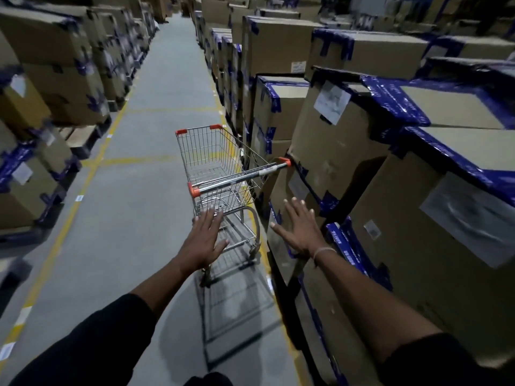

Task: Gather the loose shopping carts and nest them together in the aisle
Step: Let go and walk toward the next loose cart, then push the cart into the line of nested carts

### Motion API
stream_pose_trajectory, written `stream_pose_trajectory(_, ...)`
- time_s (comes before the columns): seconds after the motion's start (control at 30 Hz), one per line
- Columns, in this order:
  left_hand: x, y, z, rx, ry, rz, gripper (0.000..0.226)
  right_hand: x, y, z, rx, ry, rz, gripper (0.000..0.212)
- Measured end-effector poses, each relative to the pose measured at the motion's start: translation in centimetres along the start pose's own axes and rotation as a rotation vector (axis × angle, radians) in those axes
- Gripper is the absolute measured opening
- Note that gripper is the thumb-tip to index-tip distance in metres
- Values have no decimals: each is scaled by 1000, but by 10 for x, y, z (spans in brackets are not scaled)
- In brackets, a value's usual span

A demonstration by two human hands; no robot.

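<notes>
A single wire shopping cart (220,162) with orange corner caps stands in the aisle close to the right-hand boxes. Its silver handle bar (239,176) faces me and slants up to the right. My left hand (204,238) is stretched out with fingers spread, below and short of the handle's left end, touching nothing. My right hand (299,229) is also spread flat in the air, below the handle's right end and in front of a box. Both hands are empty. No other cart is in view.
Stacked cardboard boxes with blue tape (390,162) wall the right side, right beside the cart. More box stacks on pallets (55,93) line the left. A grey concrete aisle (156,121) with yellow floor lines (92,168) runs far ahead.
</notes>
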State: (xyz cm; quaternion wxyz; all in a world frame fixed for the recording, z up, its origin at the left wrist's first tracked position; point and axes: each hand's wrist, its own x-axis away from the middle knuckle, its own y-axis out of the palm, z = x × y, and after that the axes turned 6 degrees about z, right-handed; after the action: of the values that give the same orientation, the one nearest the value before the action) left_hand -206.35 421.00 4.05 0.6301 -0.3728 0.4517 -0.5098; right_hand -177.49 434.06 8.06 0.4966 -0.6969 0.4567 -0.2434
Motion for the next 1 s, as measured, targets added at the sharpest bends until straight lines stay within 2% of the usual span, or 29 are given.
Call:
stream_pose_trajectory(0.2,-97,16,-35,-33,28,-37,90,-100,20,8,8,12,-29,97)
stream_pose_trajectory(0.3,-145,21,-54,-32,-18,-42,87,-144,38,10,68,-6,-86,101)
stream_pose_trajectory(0.43,-190,21,-71,-49,-39,-49,85,-202,50,3,106,2,-117,96)
stream_pose_trajectory(0.6,-224,23,-84,-33,-167,-118,77,-258,60,-5,157,-9,-176,91)
stream_pose_trajectory(0.7,-241,34,-102,-14,-252,-167,59,-289,64,-1,160,-23,-229,90)
stream_pose_trajectory(0.77,-246,40,-109,-56,-343,-190,57,-307,71,9,189,-61,-281,94)
stream_pose_trajectory(0.87,-248,43,-117,-168,-387,-194,69,-329,81,25,246,-124,-328,101)
stream_pose_trajectory(1.0,-247,34,-131,-186,-382,-234,68,-355,97,38,334,-247,-215,116)
